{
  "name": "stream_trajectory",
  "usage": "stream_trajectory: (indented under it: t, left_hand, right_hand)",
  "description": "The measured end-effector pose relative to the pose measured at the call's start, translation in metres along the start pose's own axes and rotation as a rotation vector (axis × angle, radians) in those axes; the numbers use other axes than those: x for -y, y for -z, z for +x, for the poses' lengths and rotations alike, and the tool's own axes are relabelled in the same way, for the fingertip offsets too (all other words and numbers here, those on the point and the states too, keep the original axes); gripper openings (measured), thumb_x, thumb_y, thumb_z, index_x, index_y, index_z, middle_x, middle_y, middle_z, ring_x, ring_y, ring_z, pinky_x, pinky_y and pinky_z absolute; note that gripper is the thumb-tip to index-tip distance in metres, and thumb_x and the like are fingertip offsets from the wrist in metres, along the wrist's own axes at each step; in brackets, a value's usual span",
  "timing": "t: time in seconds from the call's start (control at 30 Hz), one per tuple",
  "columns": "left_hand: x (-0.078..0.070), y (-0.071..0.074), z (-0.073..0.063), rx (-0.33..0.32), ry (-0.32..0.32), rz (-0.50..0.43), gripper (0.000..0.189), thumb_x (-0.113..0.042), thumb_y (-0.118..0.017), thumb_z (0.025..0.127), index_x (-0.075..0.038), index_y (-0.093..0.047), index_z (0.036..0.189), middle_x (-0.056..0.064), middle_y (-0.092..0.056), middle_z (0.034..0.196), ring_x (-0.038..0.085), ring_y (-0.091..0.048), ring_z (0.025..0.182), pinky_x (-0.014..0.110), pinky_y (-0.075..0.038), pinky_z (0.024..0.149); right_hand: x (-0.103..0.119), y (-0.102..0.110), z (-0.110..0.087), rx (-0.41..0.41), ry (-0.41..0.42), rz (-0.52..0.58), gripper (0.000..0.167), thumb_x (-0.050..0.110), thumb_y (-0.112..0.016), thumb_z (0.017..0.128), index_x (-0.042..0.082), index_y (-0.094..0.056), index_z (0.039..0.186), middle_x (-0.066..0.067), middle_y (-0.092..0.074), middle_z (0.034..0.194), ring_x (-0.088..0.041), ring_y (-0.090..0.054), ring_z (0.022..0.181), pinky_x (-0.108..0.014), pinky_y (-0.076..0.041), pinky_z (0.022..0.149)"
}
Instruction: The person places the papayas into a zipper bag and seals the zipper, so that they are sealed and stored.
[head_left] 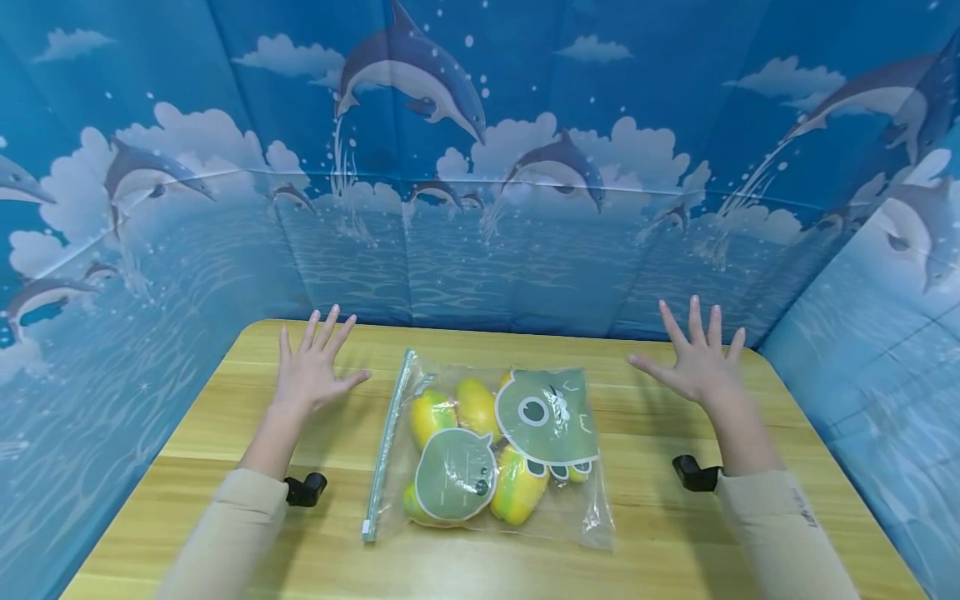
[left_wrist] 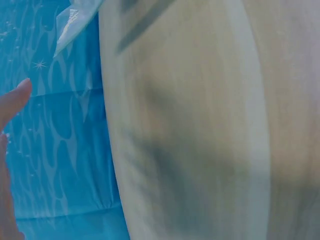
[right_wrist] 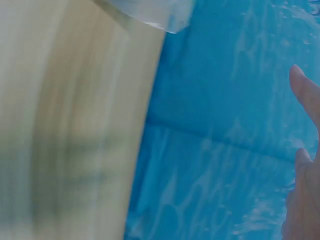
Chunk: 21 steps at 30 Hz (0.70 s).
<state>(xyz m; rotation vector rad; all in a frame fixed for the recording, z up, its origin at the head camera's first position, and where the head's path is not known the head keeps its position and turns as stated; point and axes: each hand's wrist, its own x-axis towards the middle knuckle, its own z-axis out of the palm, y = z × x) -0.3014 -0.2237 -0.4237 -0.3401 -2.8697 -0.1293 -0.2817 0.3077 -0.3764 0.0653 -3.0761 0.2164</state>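
Observation:
A clear zip bag (head_left: 480, 521) with green cartoon faces printed on it lies flat in the middle of the table. Several yellow-green fruits, mango-like in shape (head_left: 519, 487), show through the plastic, partly covered by the prints. Its zip strip (head_left: 386, 450) runs down the left side. To the left of the bag my left hand (head_left: 309, 377) is held with fingers spread, touching nothing. My right hand (head_left: 703, 371) is likewise spread to the bag's right, apart from it. Only a thumb and part of the hand show at the edge of each wrist view.
The wooden table (head_left: 630, 550) has rounded far corners. Behind and on both sides hangs a blue curtain (head_left: 480, 267) printed with dolphins. A black wrist camera (head_left: 306, 490) sits at the left cuff and another black camera (head_left: 695, 473) at the right cuff.

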Motion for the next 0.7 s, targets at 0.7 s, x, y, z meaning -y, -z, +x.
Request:
stream_trajectory:
  t: [0.7]
  left_hand:
    - [-0.0040, -0.0032, 0.0044, 0.033, 0.019, -0.019, 0.091, -0.066, -0.050, 0.079, -0.028, -0.005, 0.148, 0.004, 0.001, 0.154, 0.030, 0.004, 0.139, 0.059, 0.019, 0.101]
  right_hand:
    - [0.0042, -0.0010, 0.0009, -0.014, 0.006, 0.020, 0.097, 0.074, -0.039, 0.079, 0.026, 0.014, 0.145, -0.019, 0.027, 0.145, -0.040, 0.031, 0.126, -0.070, 0.018, 0.092]
